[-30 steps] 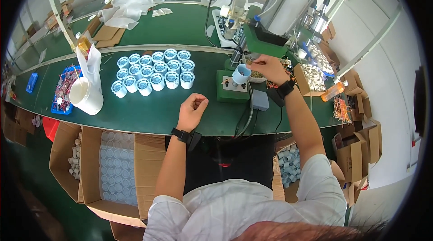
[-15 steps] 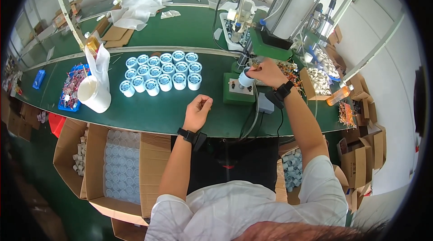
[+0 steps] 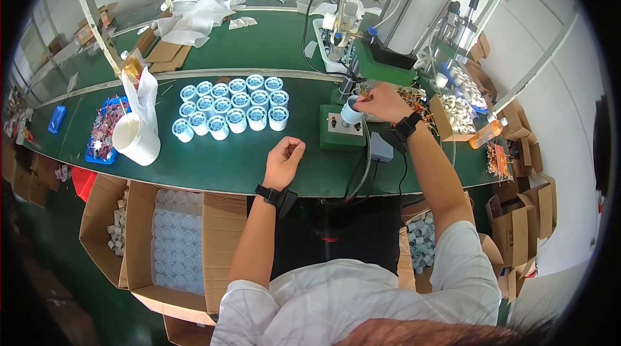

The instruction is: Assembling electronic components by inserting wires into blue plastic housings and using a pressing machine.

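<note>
At the green bench press (image 3: 343, 141), my right hand (image 3: 385, 105) pinches the rim of a light blue plastic cup-shaped housing (image 3: 350, 115). The housing stands slightly tilted on the metal plate of the press base, under the press head. My fingers partly cover its top, so what is inside it is hidden. My left hand (image 3: 283, 159) rests near the front of the green bench, its fingers curled into a loose fist and nothing showing in them. To its left, several matching housings (image 3: 237, 119) stand upright in rows, with round patterned tops.
A white bucket (image 3: 139, 145) and a blue tray (image 3: 102, 159) of small wired parts stand at the left. Right of the press are a grey box (image 3: 381, 149), a carton (image 3: 446, 129) of white pieces and an orange bottle (image 3: 488, 133). An open carton (image 3: 223, 242) sits below the bench edge.
Both hands and the housing on the press keep nearly the same places. The whole view has shifted slightly.
</note>
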Demonstrator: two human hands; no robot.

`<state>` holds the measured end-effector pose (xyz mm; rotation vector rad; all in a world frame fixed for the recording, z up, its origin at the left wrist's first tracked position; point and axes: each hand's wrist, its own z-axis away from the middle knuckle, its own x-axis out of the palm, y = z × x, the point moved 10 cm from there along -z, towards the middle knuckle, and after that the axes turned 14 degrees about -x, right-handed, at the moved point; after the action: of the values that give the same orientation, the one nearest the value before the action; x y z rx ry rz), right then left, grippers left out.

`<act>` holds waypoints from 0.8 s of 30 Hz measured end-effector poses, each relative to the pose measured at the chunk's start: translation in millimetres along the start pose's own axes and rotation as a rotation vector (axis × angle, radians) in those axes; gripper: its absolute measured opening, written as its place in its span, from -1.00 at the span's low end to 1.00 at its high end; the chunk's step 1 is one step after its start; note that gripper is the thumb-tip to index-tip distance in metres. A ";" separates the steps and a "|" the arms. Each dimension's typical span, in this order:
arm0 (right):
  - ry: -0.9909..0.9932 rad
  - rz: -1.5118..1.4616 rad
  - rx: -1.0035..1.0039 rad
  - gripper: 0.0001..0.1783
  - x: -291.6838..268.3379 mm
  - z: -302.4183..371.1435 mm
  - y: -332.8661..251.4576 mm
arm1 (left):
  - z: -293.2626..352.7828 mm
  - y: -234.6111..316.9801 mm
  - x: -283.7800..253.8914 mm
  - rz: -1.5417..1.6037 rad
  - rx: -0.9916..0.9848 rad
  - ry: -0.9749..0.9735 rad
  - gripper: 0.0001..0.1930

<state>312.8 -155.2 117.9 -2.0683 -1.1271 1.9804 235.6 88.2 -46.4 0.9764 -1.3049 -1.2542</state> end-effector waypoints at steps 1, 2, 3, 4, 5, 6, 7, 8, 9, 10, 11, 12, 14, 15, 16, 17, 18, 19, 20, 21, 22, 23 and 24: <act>0.003 -0.001 0.002 -0.56 0.3 -0.3 2.2 | -1.3 -1.9 -0.5 -0.001 -0.002 0.002 -0.88; 0.005 0.000 0.007 -0.55 1.0 -1.9 6.5 | -2.6 -3.8 -1.0 -0.001 -0.003 0.005 -0.89; 0.008 0.001 0.012 -0.55 0.7 -3.5 8.9 | -3.2 -3.3 -0.7 -0.003 -0.005 0.006 -0.90; 0.011 0.003 0.017 -0.55 0.0 -4.0 10.6 | -3.2 -3.0 -0.1 -0.006 -0.005 0.003 -0.90; 0.014 0.001 0.020 -0.55 -0.2 -3.9 11.9 | -2.5 -2.2 0.0 -0.004 0.001 0.002 -0.90; 0.003 0.004 0.026 -0.58 1.7 -4.0 13.3 | -1.8 -1.5 0.1 -0.002 0.007 0.001 -0.90; -0.008 0.008 0.032 -0.60 3.7 -4.1 14.1 | -1.2 -0.7 0.4 0.000 0.013 0.000 -0.90; -0.020 0.011 0.037 -0.62 5.0 -4.6 14.1 | -1.2 -0.7 0.5 -0.002 0.013 -0.001 -0.90; -0.018 0.009 0.038 -0.62 5.0 -4.9 14.8 | -1.4 -1.1 0.6 0.001 0.014 -0.004 -0.90; -0.015 0.008 0.048 -0.63 5.4 -5.0 17.2 | -1.6 -1.8 0.6 0.004 0.015 -0.007 -0.91; -0.012 0.007 0.059 -0.64 5.8 -5.1 19.7 | -1.7 -2.3 0.7 0.007 0.015 -0.010 -0.91; -0.010 0.005 0.071 -0.65 6.1 -5.1 22.0 | -1.8 -3.0 0.6 0.004 0.014 -0.011 -0.91; -0.002 0.001 0.067 -0.65 6.2 -5.3 22.1 | -2.1 -2.9 0.2 0.015 0.016 -0.007 -0.91; 0.002 -0.002 0.059 -0.65 6.7 -6.0 21.7 | -2.2 -2.8 0.2 0.019 0.016 -0.006 -0.91; 0.008 -0.005 0.053 -0.66 6.9 -6.2 21.5 | -2.4 -2.9 1.1 0.013 0.013 -0.014 -0.91; 0.015 -0.009 0.061 -0.66 6.7 -5.3 22.5 | -2.5 -2.4 0.1 0.008 0.016 -0.004 -0.91; 0.016 -0.039 0.026 -0.62 7.6 -6.0 17.3 | -2.0 -1.6 -1.1 0.003 0.018 0.009 -0.91; 0.019 -0.069 -0.009 -0.58 8.0 -6.4 11.8 | -1.7 -1.0 -2.3 -0.002 0.020 0.020 -0.91; 0.023 -0.099 -0.044 -0.54 8.0 -6.9 6.1 | -2.0 -1.5 -1.9 -0.011 0.017 0.012 -0.91; 0.032 -0.105 -0.036 -0.54 6.3 -6.6 4.7 | -2.2 -1.7 -2.8 -0.006 0.020 0.011 -0.91; 0.002 -0.057 -0.017 -0.55 6.3 -6.2 3.8 | -2.5 -1.7 -3.9 -0.003 0.022 0.009 -0.91; -0.029 -0.010 0.002 -0.55 5.0 -5.7 2.5 | -3.2 -1.6 -3.6 0.000 0.025 0.009 -0.91; -0.059 0.036 0.021 -0.55 5.1 -5.5 4.1 | -3.9 -1.7 -2.1 -0.012 0.022 -0.001 -0.91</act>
<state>319.1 -153.1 112.4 -2.0466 -1.0814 2.0735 239.6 89.4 -48.6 1.0012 -1.3181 -1.2518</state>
